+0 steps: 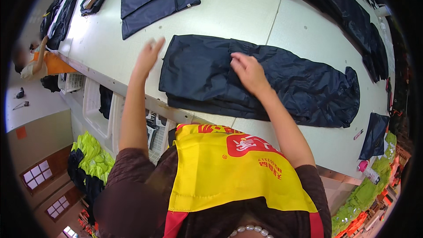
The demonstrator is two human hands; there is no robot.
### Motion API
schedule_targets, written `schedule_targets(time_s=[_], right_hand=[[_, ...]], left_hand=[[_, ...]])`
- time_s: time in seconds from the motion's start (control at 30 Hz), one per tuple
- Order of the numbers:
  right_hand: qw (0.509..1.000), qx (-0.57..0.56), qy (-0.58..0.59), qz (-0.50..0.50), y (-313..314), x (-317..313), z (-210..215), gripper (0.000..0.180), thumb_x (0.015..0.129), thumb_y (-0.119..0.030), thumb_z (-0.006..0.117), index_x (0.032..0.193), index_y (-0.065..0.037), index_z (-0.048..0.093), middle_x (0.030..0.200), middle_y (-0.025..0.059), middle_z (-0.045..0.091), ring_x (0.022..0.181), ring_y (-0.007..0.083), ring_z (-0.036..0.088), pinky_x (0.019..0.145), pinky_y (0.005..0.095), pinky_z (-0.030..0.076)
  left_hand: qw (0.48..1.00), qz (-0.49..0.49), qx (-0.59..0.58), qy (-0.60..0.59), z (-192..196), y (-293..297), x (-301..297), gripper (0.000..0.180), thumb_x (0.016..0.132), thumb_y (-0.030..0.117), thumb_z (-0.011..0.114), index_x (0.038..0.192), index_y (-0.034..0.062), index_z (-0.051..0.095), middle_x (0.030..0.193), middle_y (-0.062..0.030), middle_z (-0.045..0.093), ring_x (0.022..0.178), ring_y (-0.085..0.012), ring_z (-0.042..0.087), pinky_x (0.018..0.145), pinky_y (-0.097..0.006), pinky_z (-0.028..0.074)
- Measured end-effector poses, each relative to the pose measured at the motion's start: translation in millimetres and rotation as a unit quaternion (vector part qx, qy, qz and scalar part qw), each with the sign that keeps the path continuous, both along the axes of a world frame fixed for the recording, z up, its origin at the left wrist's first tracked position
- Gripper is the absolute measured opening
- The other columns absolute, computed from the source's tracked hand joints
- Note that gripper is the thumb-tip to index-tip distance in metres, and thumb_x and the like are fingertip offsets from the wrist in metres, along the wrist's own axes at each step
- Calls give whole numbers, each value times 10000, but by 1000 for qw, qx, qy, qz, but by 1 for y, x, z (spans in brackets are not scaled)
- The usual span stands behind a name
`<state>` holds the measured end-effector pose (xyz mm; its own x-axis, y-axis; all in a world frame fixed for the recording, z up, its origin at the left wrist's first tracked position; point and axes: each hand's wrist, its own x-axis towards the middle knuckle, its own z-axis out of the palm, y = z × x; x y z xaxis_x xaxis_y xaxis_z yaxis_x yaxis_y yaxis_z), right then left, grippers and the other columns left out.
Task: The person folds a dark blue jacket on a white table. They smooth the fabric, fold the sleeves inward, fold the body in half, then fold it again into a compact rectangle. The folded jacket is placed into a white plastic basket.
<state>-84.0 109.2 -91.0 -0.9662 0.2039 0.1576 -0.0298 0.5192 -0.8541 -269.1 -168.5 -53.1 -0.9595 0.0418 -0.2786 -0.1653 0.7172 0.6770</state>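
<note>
A dark navy garment [293,83] of thin, shiny cloth lies lengthwise on the white table before me. Its left part is folded over into a smoother layer, while the right part is wrinkled and narrows to a gathered end. My right hand [250,74] rests on the garment's middle, with bent fingers closed at the fold's edge. Just off the garment's left end, my left hand [150,56] is raised over the table, slightly blurred. Its fingers are stretched out and nothing shows in them.
A folded dark garment [159,1] lies beyond my left hand. More dark garments [324,4] are piled at the far right, and a small dark piece [374,135] lies near a bottle [369,172]. White crates [98,108] stand below the table's left edge. Another person [37,61] works at far left.
</note>
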Motion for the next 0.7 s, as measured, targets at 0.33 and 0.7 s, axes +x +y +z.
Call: schedule_targets(time_s=[0.33,0.7], right_hand=[[942,281,30,184,-63,48,-3,531,823,-383,609,1278,-127,509,1390,152,394,1308,368,303,1014,593,258],[944,306,20,120,-61,71,-5,398,802,-256,611,1131,-33,596,1039,112,571,896,249,489,709,351,415]], left_hand=[[940,-19,179,-291,-7,-1,86,458,754,225,730,1065,-91,612,951,-140,666,785,-201,655,723,-304,540],[963,-256,6,83,74,119,129,245,737,147,659,886,-5,538,798,-251,612,785,-431,594,680,-459,481]])
